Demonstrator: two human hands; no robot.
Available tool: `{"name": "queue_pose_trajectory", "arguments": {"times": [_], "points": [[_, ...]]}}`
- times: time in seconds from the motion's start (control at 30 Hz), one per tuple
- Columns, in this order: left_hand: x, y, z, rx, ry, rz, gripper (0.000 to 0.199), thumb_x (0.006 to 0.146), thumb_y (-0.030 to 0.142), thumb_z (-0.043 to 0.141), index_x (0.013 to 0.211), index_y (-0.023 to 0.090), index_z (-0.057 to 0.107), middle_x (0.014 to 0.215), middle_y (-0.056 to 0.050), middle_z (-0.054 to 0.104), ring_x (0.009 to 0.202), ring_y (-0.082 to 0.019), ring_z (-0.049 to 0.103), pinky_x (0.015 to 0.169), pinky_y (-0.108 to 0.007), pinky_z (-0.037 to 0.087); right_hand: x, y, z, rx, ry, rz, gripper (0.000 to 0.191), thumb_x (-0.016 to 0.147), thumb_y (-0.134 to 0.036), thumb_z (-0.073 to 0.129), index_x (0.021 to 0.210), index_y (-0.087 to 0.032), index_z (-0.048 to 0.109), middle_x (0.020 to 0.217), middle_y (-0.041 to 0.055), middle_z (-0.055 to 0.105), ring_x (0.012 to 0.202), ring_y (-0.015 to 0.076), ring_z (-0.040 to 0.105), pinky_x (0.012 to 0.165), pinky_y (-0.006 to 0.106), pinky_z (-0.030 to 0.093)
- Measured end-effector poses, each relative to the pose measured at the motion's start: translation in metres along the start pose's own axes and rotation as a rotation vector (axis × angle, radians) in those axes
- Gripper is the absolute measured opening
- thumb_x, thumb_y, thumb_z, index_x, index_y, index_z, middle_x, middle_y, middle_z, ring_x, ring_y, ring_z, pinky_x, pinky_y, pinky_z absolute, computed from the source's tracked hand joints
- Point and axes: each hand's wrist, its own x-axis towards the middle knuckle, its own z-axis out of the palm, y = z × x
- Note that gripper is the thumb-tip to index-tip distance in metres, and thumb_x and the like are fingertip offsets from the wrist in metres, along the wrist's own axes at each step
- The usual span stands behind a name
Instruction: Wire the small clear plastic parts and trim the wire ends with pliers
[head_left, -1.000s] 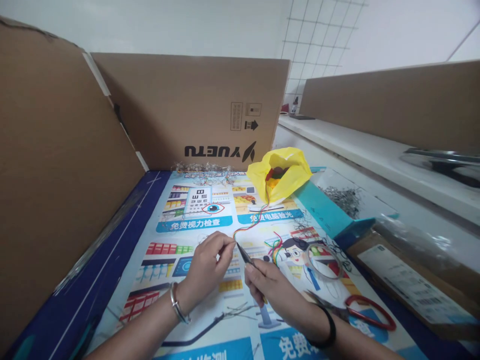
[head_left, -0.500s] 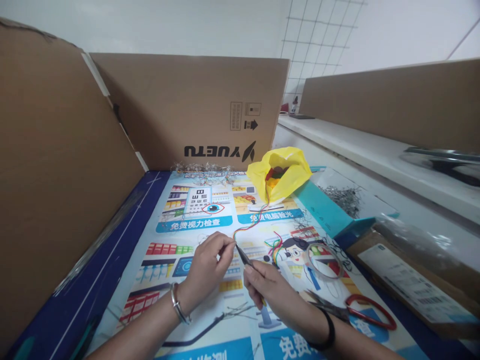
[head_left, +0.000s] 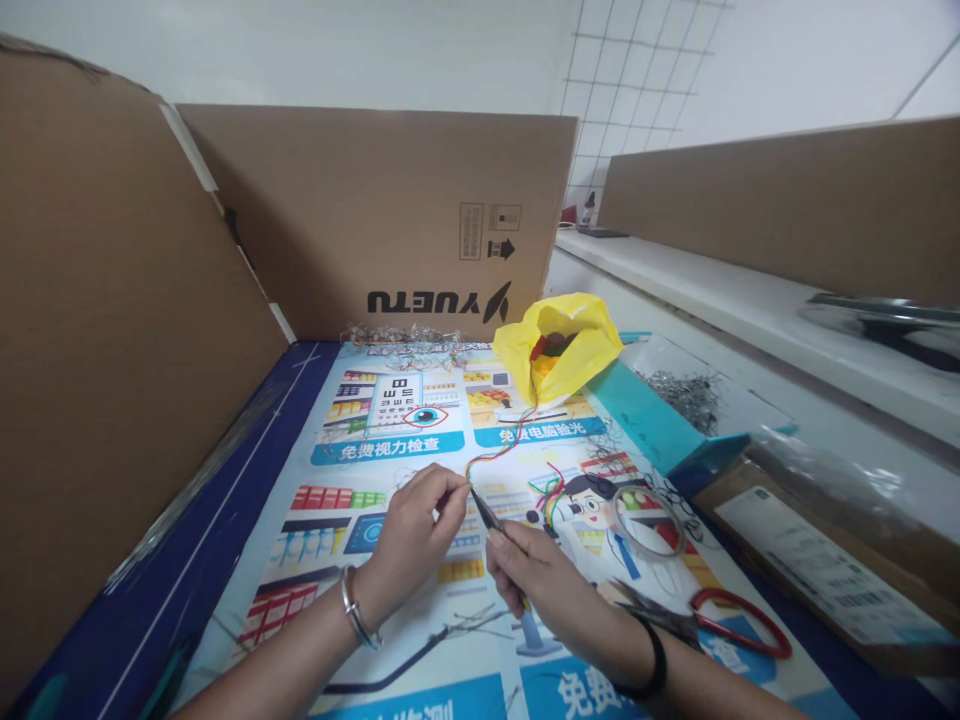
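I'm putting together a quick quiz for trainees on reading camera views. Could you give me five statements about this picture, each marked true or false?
1. The right hand grips a pointed tool. True.
2. Coloured strings run from the yellow bag to the left hand. True.
3. The yellow bag's mouth is sealed shut. False: it gapes open.
4. The silver bracelet is on the right wrist. False: it is on the left; the right has a black band.
5. The red-handled scissors lie on the printed sheet. True.
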Motion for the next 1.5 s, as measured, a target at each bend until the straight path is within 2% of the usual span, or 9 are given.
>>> {"name": "queue_pose_trajectory", "arguments": {"times": [0.3,0.47,0.7,1.5], "points": [[0.0008,0.0003,0.0009,0.027,-0.006,-0.027,0.015,0.084,0.018,0.045,0.071,0.018,0.051,0.068,0.001,0.056,0.065,-0.011,0.051,0.062,-0.024,0.039,-0.0002,-0.0009,0.0012,-0.039,0.013,0.004,0.045,0.084,-0.058,0.036,0.063,-0.018,0.042,0.043,-0.0063,0.039,0.038,0.0062,0.035,0.041,0.019,0.029],[-0.0001,-0.0003,0.0016,0.038,-0.023,-0.048,0.016,0.084,0.02,0.044,0.069,0.018,0.05,0.066,0.001,0.055,0.064,-0.011,0.05,0.061,-0.024,0.038,-0.0009,0.0002,0.0015,-0.048,0.03,0.057,0.043,0.083,-0.057,0.036,0.064,-0.019,0.04,0.044,-0.0067,0.036,0.039,0.0064,0.033,0.04,0.02,0.026],[0.0012,0.0023,0.0,0.045,-0.012,-0.077,0.016,0.083,0.021,0.045,0.068,0.017,0.05,0.064,0.001,0.053,0.061,-0.011,0.048,0.059,-0.024,0.037,-0.0013,-0.0014,-0.0002,-0.195,0.016,0.012,0.043,0.085,-0.056,0.033,0.064,-0.019,0.038,0.047,-0.0053,0.04,0.044,0.0077,0.039,0.046,0.022,0.032],[0.0019,0.0014,0.0018,0.02,-0.018,-0.138,0.019,0.084,0.025,0.045,0.067,0.017,0.051,0.063,0.002,0.054,0.06,-0.011,0.05,0.058,-0.023,0.038,0.001,0.0061,0.0012,-0.12,0.037,0.02,0.045,0.084,-0.06,0.032,0.067,-0.019,0.04,0.048,-0.006,0.04,0.043,0.0076,0.039,0.045,0.02,0.031]]}}
